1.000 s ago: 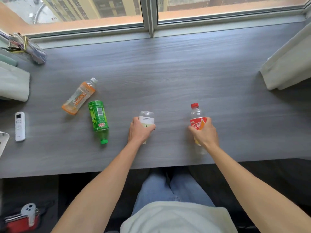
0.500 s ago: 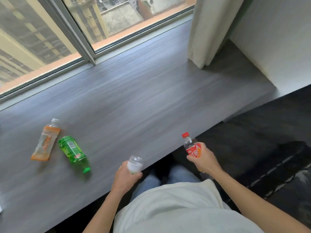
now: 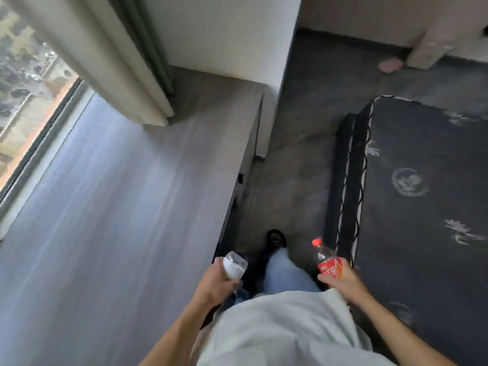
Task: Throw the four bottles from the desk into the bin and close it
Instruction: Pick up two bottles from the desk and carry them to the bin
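My left hand (image 3: 215, 282) grips a clear bottle with a white label (image 3: 234, 264), held just past the desk's right edge. My right hand (image 3: 340, 280) holds a clear bottle with a red cap and red-orange label (image 3: 327, 261), upright over the dark floor. Both bottles are off the grey wooden desk (image 3: 118, 207), which fills the left of the view. The orange and green bottles are out of view. No bin is visible.
A pale curtain (image 3: 105, 54) hangs over the desk's far end by the window (image 3: 23, 83). A dark patterned mattress or rug (image 3: 422, 207) lies at the right. A narrow strip of dark floor (image 3: 295, 167) runs between desk and mattress. My leg and shoe (image 3: 276, 240) step forward.
The view has swung right, away from the desk. Both hands lifted their bottles off the desk and carried them over the floor. The orange and green bottles left the frame.
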Available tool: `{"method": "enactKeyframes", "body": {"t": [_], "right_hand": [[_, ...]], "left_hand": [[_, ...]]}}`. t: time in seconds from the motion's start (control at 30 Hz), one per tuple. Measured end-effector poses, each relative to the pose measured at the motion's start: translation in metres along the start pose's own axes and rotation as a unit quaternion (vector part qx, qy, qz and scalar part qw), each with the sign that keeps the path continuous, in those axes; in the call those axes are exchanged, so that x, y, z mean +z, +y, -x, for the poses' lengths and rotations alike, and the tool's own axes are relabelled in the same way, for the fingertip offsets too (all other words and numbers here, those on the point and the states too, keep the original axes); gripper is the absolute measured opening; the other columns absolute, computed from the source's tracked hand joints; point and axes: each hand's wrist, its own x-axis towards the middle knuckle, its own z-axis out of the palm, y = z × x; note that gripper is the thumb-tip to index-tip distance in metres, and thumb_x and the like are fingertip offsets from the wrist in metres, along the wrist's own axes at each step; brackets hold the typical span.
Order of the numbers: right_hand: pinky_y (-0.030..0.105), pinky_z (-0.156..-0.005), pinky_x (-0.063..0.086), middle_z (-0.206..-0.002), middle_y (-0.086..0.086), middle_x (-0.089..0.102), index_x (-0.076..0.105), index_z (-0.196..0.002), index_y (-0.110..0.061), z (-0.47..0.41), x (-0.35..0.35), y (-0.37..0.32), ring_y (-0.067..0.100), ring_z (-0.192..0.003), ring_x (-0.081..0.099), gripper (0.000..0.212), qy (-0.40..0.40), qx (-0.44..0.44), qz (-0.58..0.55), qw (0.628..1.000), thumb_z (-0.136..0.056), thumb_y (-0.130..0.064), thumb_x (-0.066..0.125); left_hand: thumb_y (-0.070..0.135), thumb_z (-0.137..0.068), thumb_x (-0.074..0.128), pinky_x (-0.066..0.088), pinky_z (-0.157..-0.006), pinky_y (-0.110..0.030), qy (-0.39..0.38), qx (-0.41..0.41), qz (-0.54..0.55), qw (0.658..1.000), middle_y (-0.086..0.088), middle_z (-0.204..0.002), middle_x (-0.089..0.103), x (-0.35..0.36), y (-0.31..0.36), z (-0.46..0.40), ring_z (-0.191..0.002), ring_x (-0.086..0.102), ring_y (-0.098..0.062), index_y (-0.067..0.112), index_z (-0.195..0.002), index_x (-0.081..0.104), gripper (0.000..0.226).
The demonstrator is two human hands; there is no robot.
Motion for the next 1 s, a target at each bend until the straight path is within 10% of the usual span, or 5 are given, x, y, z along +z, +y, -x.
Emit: {"method": "enactKeyframes", "body": {"t": [0.37,0.63,0.8,1.0], "right_hand": [[0.044,-0.096,0.048,-0.117,0.014,0.064,0.042,-0.138,-0.008,-0.043,-0.081,0.063,0.035,-0.109,0.062,0.069,-0.005,0.134,-0.166,0.977,-0.082,-0.018,0.081],[0.029,-0.062,0.044,-0.086,0.006,0.067,0.057,-0.104,-0.017,-0.143,-0.183,-0.023,0.02,-0.071,0.06,0.04,0.041,0.084,-0.17,0.981,-0.076,-0.024,0.084],[0.044,-0.086,0.056,-0.096,0.008,0.072,0.062,-0.108,-0.021,-0.218,-0.233,-0.083,0.027,-0.087,0.069,0.044,0.046,0.047,-0.161,0.985,-0.073,-0.035,0.084],[0.038,-0.081,0.053,-0.094,0.001,0.07,0.061,-0.111,-0.027,-0.281,-0.277,-0.14,0.021,-0.086,0.068,0.05,0.032,0.047,-0.126,0.99,-0.069,-0.047,0.082]], "left_hand": [[0.049,-0.062,0.077,0.061,-0.077,-0.039,-0.058,0.069,-0.114,0.989,0.005,-0.102,0.065,-0.001,0.178,-0.12,-0.087,0.069,-0.017,0.028,-0.118,0.044,0.068],[0.048,-0.06,0.083,0.051,-0.064,-0.027,-0.043,-0.015,-0.125,0.991,0.01,-0.091,0.065,-0.009,0.219,-0.163,-0.081,0.066,-0.013,0.024,-0.117,0.047,0.071],[0.043,-0.064,0.081,0.048,-0.065,-0.03,-0.027,-0.083,-0.144,0.986,0.003,-0.089,0.065,-0.024,0.24,-0.195,-0.077,0.062,-0.02,0.024,-0.116,0.049,0.064],[0.044,-0.068,0.085,0.052,-0.078,-0.033,-0.034,-0.092,-0.125,0.987,0.003,-0.091,0.067,-0.05,0.308,-0.269,-0.088,0.067,-0.025,0.027,-0.1,0.047,0.052]]}}
